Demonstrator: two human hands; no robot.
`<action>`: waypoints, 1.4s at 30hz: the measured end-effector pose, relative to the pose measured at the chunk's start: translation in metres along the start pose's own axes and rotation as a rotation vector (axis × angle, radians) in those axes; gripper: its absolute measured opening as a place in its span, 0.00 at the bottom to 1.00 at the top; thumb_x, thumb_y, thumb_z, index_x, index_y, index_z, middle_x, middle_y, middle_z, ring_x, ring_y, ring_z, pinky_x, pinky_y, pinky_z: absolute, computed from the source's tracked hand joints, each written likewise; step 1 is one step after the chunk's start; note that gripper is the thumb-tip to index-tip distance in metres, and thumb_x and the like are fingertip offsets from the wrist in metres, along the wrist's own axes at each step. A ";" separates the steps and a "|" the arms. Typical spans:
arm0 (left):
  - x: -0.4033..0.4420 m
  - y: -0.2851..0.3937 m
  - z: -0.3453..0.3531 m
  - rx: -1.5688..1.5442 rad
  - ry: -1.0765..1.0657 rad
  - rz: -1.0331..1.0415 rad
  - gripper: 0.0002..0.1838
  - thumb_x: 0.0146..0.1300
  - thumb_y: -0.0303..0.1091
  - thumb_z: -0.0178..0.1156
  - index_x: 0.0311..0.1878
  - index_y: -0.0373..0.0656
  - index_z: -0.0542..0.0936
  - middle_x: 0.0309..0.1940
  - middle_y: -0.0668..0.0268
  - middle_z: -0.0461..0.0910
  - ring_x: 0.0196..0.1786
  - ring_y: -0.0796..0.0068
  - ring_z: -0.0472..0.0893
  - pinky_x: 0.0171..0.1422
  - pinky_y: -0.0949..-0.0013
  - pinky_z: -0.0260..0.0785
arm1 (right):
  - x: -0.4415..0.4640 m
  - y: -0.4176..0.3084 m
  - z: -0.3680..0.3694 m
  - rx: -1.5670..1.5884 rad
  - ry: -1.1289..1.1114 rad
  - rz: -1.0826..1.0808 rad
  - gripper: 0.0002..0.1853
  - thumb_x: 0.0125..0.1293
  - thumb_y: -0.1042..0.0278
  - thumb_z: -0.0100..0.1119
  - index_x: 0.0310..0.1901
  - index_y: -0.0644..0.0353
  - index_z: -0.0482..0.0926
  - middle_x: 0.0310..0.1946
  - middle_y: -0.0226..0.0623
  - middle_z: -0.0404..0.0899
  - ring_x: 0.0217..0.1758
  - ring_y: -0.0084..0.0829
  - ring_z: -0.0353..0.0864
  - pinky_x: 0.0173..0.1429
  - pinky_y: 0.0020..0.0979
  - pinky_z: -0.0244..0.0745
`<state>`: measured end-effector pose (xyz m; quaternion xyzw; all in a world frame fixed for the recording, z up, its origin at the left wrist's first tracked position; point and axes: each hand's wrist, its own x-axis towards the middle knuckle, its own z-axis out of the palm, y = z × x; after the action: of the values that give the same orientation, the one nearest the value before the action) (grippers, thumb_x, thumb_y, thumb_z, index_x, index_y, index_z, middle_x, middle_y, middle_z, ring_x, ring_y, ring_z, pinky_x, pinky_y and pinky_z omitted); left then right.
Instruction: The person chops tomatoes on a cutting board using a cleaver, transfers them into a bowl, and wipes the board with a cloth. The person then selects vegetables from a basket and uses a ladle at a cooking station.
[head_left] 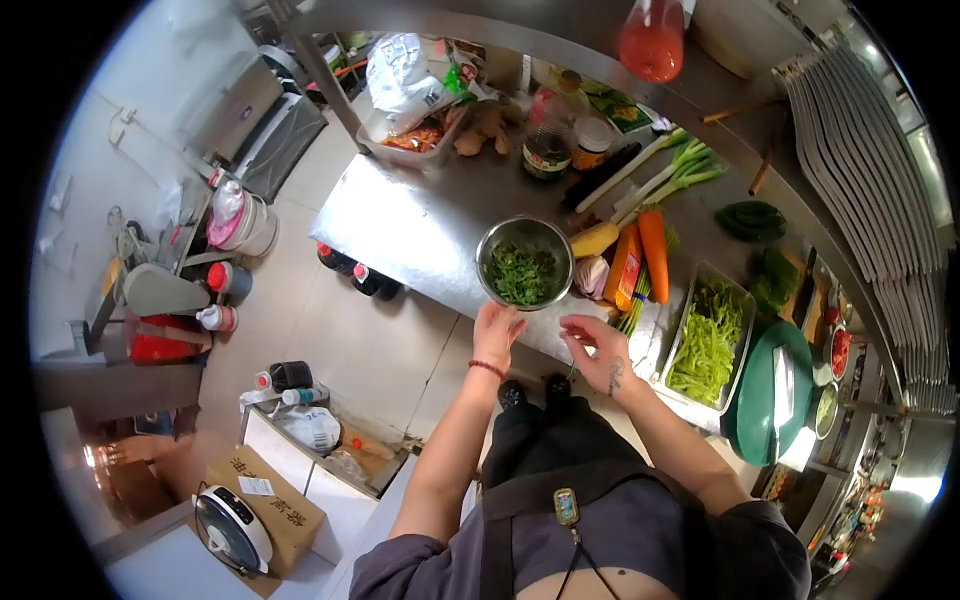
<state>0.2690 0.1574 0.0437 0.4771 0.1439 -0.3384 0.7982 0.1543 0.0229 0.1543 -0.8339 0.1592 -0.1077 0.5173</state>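
A steel bowl with chopped green leaves in it stands near the front edge of the steel table. Just below its rim is my left hand, its fingers near or at the bowl; whether they touch it is unclear. My right hand hovers to the right of the bowl, thumb and forefinger apart, with nothing visible between them. Beyond it lie a garlic bulb, carrots and a yellow vegetable.
A tray of cut green vegetables and a round green board with a knife are at the right. Behind stand a bottle, a jar, ginger and a plastic tub. A shelf edge crosses above.
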 end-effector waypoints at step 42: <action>-0.130 0.101 -0.455 0.311 0.640 0.032 0.11 0.60 0.28 0.58 0.45 0.37 0.74 0.30 0.64 0.78 0.28 0.76 0.78 0.31 0.75 0.72 | 0.325 -0.052 0.150 1.017 0.430 0.376 0.12 0.66 0.56 0.56 0.38 0.56 0.73 0.24 0.29 0.70 0.19 0.23 0.69 0.21 0.27 0.65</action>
<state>0.2852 0.6322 -0.0464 0.6768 0.3258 -0.1771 0.6359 0.5151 0.0467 0.1398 -0.3976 0.3341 -0.2440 0.8190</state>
